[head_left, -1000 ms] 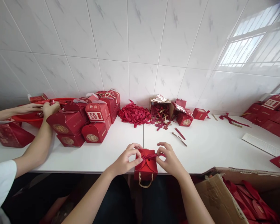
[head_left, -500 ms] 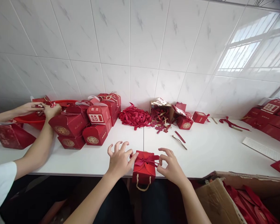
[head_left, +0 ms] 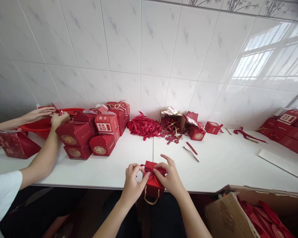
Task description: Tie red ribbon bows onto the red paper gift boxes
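Note:
A small red gift box (head_left: 154,189) with a rope handle (head_left: 151,201) sits at the table's front edge, partly over it. Across its top runs a dark red ribbon (head_left: 149,169) gathered into a bow. My left hand (head_left: 134,181) pinches the ribbon at the left of the knot, thumb and fingers bent together. From the right, my right hand (head_left: 170,175) pinches the ribbon near the knot, with one finger raised. Both hands partly hide the bow and the box top.
Stacked red boxes (head_left: 76,134) stand at left, beside a co-worker's arm (head_left: 43,158) and a red basket (head_left: 36,129). Behind lies a ribbon pile (head_left: 144,127). Tweezers (head_left: 191,154) lie right of centre. A cardboard box (head_left: 228,215) stands at front right.
My right hand has moved left, from the ribbon's right end to the knot. My left hand has shifted slightly lower, and the view has tilted up a little.

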Motion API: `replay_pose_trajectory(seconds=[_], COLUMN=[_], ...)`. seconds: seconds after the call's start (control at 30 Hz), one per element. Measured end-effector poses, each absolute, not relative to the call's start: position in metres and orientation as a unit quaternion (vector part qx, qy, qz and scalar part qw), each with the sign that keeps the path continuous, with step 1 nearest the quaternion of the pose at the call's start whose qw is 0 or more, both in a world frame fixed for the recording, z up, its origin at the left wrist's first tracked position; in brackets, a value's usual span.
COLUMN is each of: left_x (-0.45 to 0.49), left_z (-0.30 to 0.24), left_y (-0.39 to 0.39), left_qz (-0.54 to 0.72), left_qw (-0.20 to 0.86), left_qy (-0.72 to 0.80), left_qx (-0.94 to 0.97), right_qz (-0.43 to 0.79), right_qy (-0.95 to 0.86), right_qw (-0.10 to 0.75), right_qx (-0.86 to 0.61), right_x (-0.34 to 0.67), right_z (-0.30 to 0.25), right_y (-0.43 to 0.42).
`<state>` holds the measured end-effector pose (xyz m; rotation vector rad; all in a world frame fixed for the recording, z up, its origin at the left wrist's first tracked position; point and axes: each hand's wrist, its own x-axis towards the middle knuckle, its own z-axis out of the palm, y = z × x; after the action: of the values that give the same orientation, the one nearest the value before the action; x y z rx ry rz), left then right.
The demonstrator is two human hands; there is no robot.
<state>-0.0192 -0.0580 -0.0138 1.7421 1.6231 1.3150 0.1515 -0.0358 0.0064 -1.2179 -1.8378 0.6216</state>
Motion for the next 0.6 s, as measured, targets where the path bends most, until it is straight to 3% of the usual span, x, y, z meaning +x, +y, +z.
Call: replay_pose_trajectory(seconds=[0.6], left_x=[-0.021], left_z=[-0.015], left_y=[-0.06], left_qz=[0.557], left_qw=[0.315], left_qy=[0.57], left_qx=[0.515], right_qz=[0.228], right_qy=[-0.74], right_qw=[0.378], right_qx=[-0.507], right_x=[0.138], right_z=[-0.003], right_y=[-0.03])
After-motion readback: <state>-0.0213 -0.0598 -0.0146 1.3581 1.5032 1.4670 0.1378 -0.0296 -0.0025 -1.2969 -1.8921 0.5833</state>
